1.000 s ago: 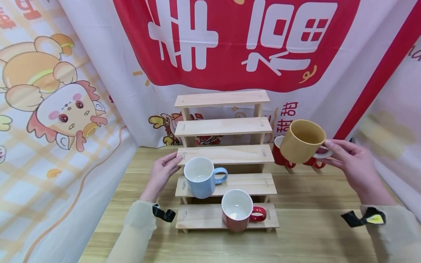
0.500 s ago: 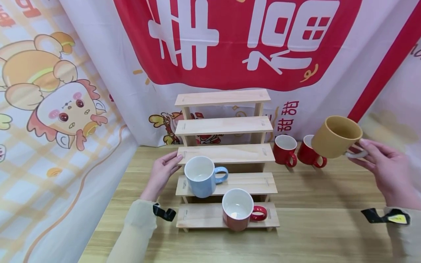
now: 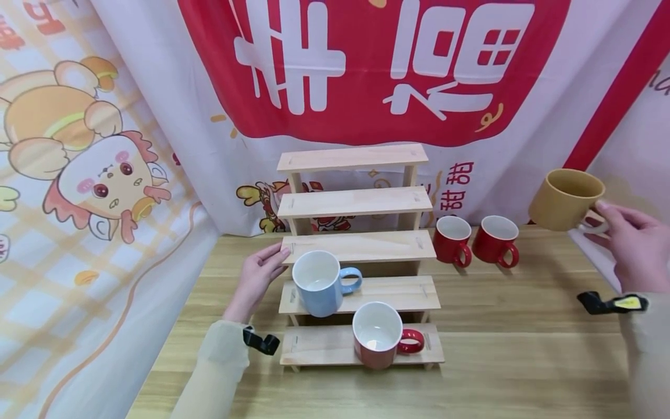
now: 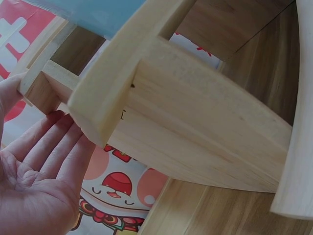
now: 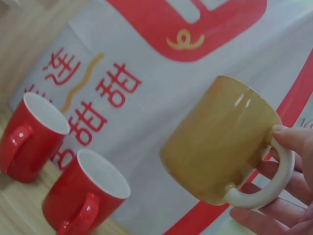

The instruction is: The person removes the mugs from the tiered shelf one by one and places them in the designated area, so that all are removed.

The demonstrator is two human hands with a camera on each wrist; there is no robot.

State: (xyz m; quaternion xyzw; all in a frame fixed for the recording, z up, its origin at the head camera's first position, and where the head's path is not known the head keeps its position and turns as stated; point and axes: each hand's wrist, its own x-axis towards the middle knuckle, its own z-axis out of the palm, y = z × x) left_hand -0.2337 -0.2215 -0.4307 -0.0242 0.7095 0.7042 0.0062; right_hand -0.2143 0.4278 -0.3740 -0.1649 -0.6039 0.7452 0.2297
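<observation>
Yellow mug [image 3: 561,203] has shifted right over the past second, clear of two red mugs [image 3: 451,247] near the back edge of the surface [image 3: 502,372]. It is raised near the back right corner; right hand [image 3: 637,247] pinches its white handle [image 5: 268,192]. Left hand [image 3: 257,274] pinches the left edge of the middle shelf [image 3: 361,247], just above the blue mug's [image 3: 320,289] shelf.

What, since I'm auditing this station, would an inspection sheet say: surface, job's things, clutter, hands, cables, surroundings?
Surface: wood-grain table, bearing a five-step wooden rack.
Job's things: tan mug raised; blue mug on second step from bottom; red-handled mug on lowest step; two red mugs on table, right of rack.
Clutter: nothing seen.
Hands: right hand holds the tan mug's white handle; left hand holds the middle step's left end.
Cables: nothing seen.
Surroundings: printed cloth hangings behind and at both sides.
</observation>
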